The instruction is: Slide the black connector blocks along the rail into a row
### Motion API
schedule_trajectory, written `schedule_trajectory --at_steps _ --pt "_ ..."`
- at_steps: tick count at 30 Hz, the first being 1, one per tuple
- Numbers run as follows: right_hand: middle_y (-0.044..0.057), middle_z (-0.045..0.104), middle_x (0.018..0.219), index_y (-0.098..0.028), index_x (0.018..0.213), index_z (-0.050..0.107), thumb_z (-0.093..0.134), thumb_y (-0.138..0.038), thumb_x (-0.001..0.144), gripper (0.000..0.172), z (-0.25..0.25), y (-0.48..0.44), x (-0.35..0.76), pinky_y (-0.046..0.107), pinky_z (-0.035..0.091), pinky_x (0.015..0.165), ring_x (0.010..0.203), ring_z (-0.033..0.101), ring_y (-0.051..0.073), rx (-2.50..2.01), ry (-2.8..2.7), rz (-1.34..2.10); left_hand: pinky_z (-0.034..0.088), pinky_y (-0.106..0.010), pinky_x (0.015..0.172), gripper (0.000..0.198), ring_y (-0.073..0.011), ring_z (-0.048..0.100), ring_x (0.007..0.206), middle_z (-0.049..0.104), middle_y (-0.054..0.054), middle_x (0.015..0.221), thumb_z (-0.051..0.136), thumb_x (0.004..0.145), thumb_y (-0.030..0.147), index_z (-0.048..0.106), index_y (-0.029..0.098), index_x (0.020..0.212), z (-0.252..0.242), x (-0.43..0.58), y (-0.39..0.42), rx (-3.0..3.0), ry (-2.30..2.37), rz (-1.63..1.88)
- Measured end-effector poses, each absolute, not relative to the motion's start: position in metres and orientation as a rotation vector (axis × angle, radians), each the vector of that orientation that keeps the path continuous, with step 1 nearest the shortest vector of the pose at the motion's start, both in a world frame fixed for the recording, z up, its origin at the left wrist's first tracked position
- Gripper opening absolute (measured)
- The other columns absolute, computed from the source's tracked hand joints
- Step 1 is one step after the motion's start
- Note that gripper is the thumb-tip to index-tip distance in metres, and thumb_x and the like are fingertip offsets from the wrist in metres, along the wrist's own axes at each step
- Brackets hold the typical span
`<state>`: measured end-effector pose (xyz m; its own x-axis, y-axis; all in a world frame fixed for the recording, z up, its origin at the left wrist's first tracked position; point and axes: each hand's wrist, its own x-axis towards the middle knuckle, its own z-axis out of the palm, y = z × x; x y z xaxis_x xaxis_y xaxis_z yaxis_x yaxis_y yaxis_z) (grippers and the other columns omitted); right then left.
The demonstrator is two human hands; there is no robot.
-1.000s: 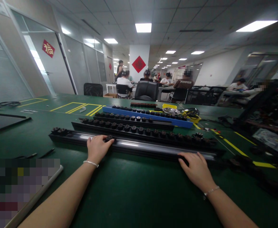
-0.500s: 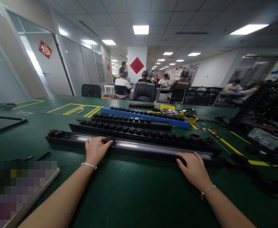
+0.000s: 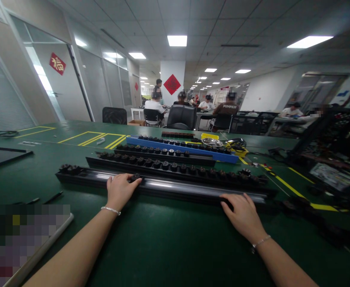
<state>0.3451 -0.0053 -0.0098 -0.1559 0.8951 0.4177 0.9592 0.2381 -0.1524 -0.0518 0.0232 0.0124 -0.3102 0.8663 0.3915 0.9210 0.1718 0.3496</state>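
Observation:
A long black rail (image 3: pixel 175 186) with a shiny inner channel lies crosswise on the green table in front of me. Several small black socket modules (image 3: pixel 69 169) sit at its left end. My left hand (image 3: pixel 121 189) is closed, thumb and fingers pinching one black socket module (image 3: pixel 135 177) on the channel. Towards the right end, my right hand (image 3: pixel 242 209) grips the rail's near edge, thumb below and fingers over the top; the fingertips are partly hidden. Just behind lies a second black rail (image 3: pixel 192 175) carrying a row of similar modules.
Farther back are another black rail (image 3: pixel 203 159), a blue rail (image 3: pixel 222 156) with modules and a yellow tray (image 3: pixel 242 153) with cables. A dark equipment frame (image 3: pixel 327 151) stands right. Left are a flat black tray (image 3: pixel 6 159) and a blurred-out panel (image 3: pixel 28 239). People sit beyond the table.
The view has shifted slightly. Both hands keep their places on the rail, and the module under my left hand shows no clear movement.

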Motion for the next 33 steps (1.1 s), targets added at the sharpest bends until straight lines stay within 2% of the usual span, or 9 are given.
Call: schedule_trajectory --at_steps 33 --pt "0.002 0.066 0.103 -0.025 0.102 0.062 0.041 -0.038 0.086 0.029 -0.0090 -0.0058 0.3461 0.050 0.022 0.104 0.101 0.057 0.020 -1.698 -2.107 -0.189 0.031 -0.042 0.094 0.039 -0.0270 0.058 0.100 0.070 -0.007 0.095 0.051 0.076 0.054 0.069 0.022 0.087 0.0138 -0.0475 0.0221 -1.836 -2.250 -0.833"
